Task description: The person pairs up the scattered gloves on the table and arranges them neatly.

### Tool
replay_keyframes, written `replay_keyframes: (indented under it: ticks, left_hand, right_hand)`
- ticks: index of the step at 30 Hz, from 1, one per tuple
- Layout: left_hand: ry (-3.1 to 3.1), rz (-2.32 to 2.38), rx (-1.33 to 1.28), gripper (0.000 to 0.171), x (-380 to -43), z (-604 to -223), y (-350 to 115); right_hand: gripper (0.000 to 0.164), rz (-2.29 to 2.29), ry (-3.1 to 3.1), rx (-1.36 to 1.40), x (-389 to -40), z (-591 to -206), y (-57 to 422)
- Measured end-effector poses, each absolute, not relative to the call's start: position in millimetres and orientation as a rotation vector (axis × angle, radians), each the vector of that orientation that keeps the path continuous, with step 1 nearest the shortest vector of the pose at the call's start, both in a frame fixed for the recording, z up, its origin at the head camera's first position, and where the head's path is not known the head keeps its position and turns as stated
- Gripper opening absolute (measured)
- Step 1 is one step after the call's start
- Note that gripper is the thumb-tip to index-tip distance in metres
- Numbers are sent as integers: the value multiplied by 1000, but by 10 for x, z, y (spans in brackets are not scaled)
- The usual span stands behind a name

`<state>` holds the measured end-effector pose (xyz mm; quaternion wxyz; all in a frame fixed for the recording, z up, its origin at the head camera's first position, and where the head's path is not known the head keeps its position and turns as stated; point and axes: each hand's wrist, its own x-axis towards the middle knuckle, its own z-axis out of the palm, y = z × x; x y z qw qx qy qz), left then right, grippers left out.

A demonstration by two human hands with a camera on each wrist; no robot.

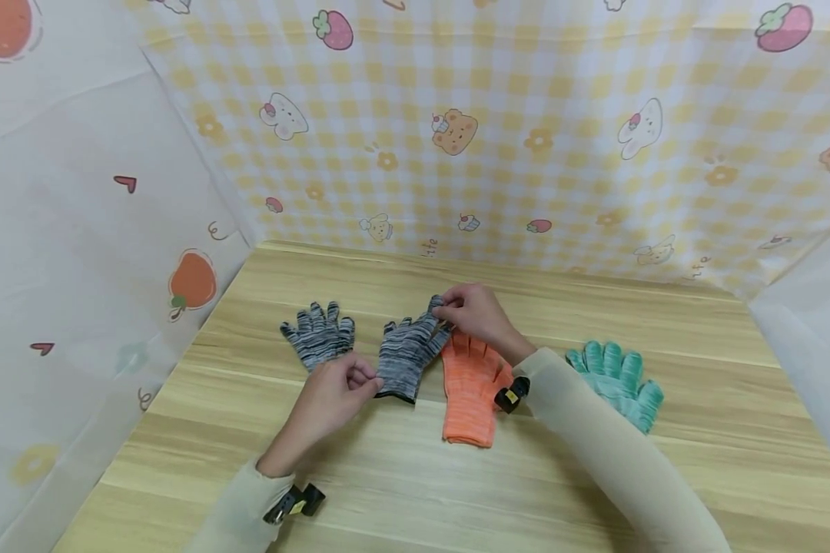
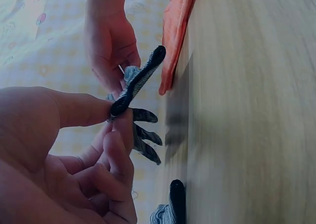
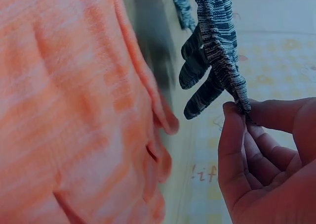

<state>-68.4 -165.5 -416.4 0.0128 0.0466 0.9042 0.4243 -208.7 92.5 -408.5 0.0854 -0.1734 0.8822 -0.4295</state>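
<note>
Between my two hands hangs a grey-and-black knit glove (image 1: 404, 359), lifted off the table. My left hand (image 1: 335, 392) pinches its dark-edged cuff (image 2: 140, 80) between thumb and fingers. With thumb and fingertips my right hand (image 1: 476, 313) pinches the tip of one of the glove's fingers (image 3: 239, 93). A second grey-and-black glove (image 1: 321, 336) lies behind my left hand, its cuff end hidden by that hand. Below my right hand lies an orange glove (image 1: 469, 392), partly covered by the hand and wrist.
A green glove (image 1: 615, 380) lies to the right, partly hidden by the right sleeve (image 1: 609, 445). The wooden table (image 1: 401, 491) ends at a yellow checked cloth (image 1: 526, 184) at the back. A white printed sheet (image 1: 97, 253) borders the left side.
</note>
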Motion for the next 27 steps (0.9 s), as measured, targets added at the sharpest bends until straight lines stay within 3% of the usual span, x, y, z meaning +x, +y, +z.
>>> replay_keyframes:
  ticks: [13,21,27]
  left_hand:
    - [2839,1230,77,12,-615,-4242,-1737]
    - [2920,1194,147,12,-598,-4332,-1767]
    - [2889,1091,38,14,-583,-4302,-1731]
  right_hand:
    - [28,-1121,2608,-600,-2119,-4206,733]
    - [18,-1034,2663,-619,-2114,-4257,664]
    - [13,-1040,2672,-597,-2078,-4235,702]
